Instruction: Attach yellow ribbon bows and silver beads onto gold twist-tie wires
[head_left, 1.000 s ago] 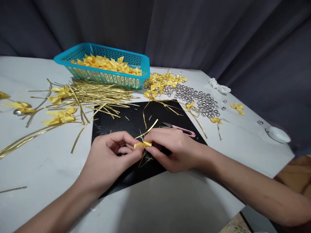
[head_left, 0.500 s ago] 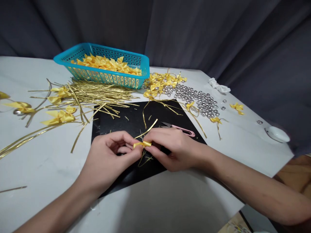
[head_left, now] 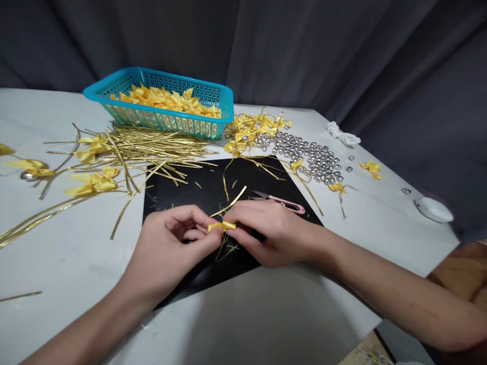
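Note:
Between my two hands is a small yellow ribbon bow (head_left: pixel 228 225), held above a black mat (head_left: pixel 178 190). My left hand (head_left: pixel 177 238) pinches its left end between thumb and fingers. On the other end, the thumb and forefinger of my right hand (head_left: pixel 272 230) are closed. A gold cord (head_left: pixel 236 197) sticks out behind the bow, and thin strands show below it. Whether the cord is tied to the bow is hidden by my fingers. Pink-handled thread snips (head_left: pixel 283 203) lie on the mat just beyond my right hand.
A turquoise basket (head_left: pixel 160 112) of yellow bows stands at the back. Gold cords (head_left: pixel 152 144) are heaped before it. Right of them are yellow bows with cords (head_left: pixel 247 129) and silver beads (head_left: pixel 314 157). More yellow bows (head_left: pixel 93 182) lie left; a small white dish (head_left: pixel 433 210) sits far right.
Almost nothing differs. Both hands keep their pinch on the bow, and the whole view has shifted very slightly.

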